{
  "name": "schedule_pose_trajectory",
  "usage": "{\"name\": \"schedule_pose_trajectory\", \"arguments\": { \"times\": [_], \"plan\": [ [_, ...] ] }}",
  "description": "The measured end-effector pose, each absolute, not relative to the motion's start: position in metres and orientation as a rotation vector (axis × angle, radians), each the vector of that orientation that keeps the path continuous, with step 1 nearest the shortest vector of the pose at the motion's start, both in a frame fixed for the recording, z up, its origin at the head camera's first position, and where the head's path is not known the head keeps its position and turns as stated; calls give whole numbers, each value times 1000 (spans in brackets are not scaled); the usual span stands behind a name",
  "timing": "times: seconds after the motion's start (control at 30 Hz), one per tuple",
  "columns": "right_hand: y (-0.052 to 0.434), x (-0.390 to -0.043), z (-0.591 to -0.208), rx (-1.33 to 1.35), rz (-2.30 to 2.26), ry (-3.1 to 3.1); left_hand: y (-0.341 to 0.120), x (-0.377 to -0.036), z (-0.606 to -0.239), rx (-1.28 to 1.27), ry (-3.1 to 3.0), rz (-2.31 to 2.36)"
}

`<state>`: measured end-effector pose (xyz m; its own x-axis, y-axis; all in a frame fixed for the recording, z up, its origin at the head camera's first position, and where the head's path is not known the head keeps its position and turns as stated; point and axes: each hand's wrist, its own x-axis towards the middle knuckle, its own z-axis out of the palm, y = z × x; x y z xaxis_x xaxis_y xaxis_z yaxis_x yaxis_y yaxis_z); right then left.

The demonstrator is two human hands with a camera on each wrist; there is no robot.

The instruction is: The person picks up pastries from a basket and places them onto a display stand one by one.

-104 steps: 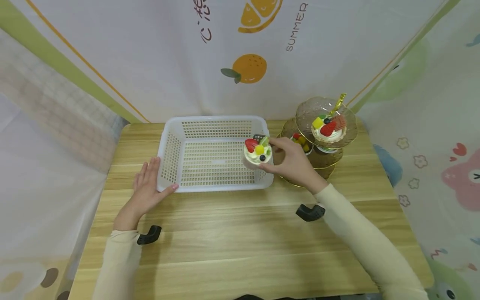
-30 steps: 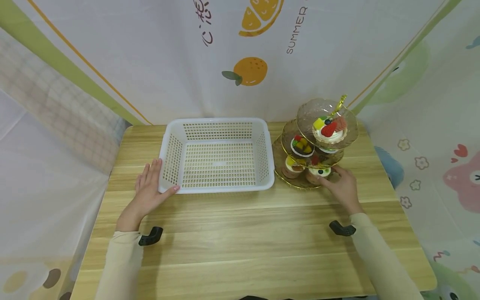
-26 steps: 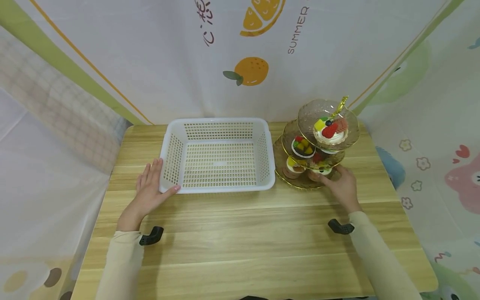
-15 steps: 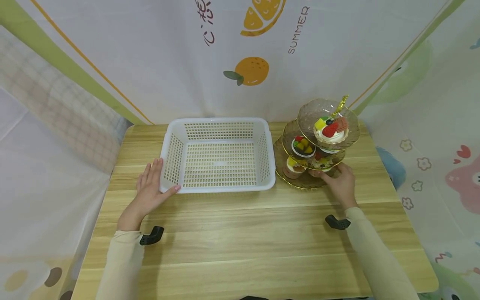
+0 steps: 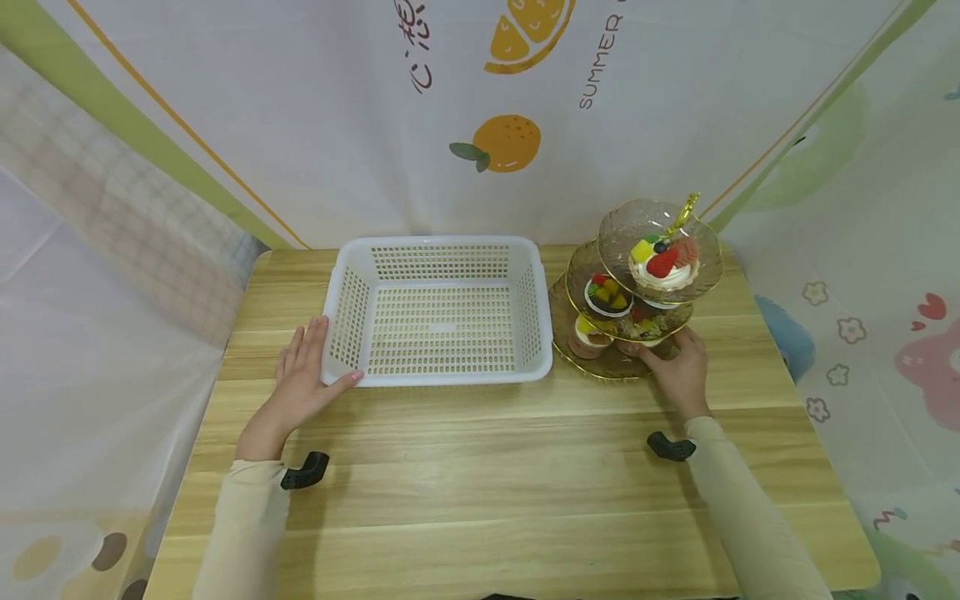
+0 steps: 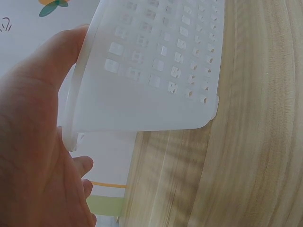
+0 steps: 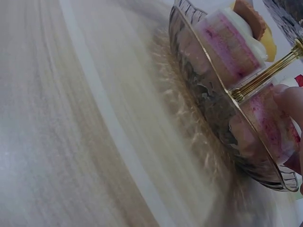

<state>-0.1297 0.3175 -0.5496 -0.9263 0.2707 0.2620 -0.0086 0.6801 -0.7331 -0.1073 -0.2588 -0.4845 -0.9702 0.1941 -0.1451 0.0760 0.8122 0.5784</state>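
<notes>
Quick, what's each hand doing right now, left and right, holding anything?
Left hand: open, fingers straight against the white basket corner, gripping nothing.
Right hand: fingers curled round a cupcake on the tiered stand's bottom plate.

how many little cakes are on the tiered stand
4 visible: one on the top plate, one on the middle plate, and two on the bottom plate, one gripped by the right hand. More may be hidden.

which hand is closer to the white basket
Left. The left hand rests flat against the near left corner of the white basket. The right hand is off to the basket's right, at the bottom tier of the cake stand.
</notes>
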Motion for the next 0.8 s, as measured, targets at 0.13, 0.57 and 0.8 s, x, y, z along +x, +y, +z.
{"name": "schedule_pose_trajectory", "arguments": {
  "times": [0.13,0.57,0.8],
  "plan": [
    [317,-130,-552,-198,1089,-2557,-258,-108,-486,213,2811,871],
    [323,-118,-549,-285,1099,-2632,-259,-107,-490,225,2852,886],
    [322,-75,-518,-230,1091,-2541,-257,-100,-493,307,3003,900]
  ]
}}
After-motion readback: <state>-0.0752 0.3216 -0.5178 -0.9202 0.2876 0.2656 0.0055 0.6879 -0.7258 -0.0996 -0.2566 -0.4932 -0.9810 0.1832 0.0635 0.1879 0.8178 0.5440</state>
